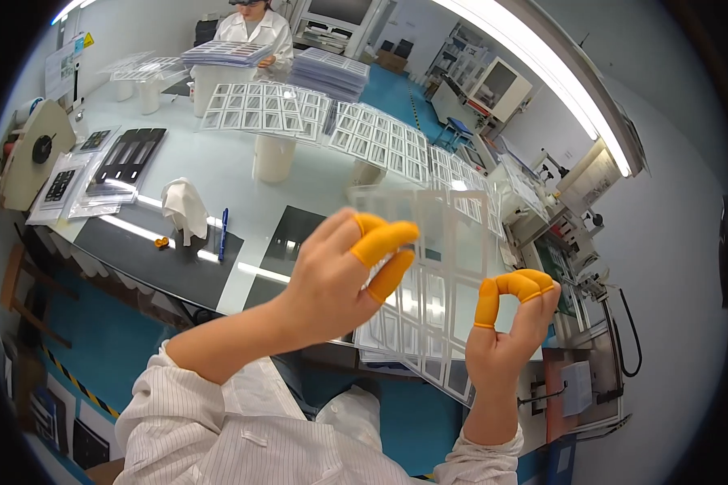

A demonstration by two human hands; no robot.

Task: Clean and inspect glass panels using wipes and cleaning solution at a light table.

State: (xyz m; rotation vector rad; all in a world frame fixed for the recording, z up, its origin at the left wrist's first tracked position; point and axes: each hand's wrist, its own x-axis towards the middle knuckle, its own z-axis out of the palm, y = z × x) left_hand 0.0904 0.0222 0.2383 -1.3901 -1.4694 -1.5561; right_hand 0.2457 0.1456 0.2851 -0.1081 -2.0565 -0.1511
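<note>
My left hand (323, 279) wears orange-yellow finger cots and pinches the left side of a clear plastic sheet (450, 279) printed with white frame outlines. Opposite it, my right hand (510, 327), also in finger cots, has thumb and fingers closed at the sheet's right edge. The sheet is held up at a tilt above the table's front edge, and things behind show through it. Below it lie more white-framed sheets (372, 333), partly covered by the held one. The exact contact at the fingertips is hard to make out.
Framed sheets (255, 109) rest on white cups (274, 158) across the table. To the left lie a white cloth (184, 208), a blue pen (223, 234), loose finger cots (162, 242) and black panels (129, 158). A person (255, 34) works beyond stacked sheets (328, 77).
</note>
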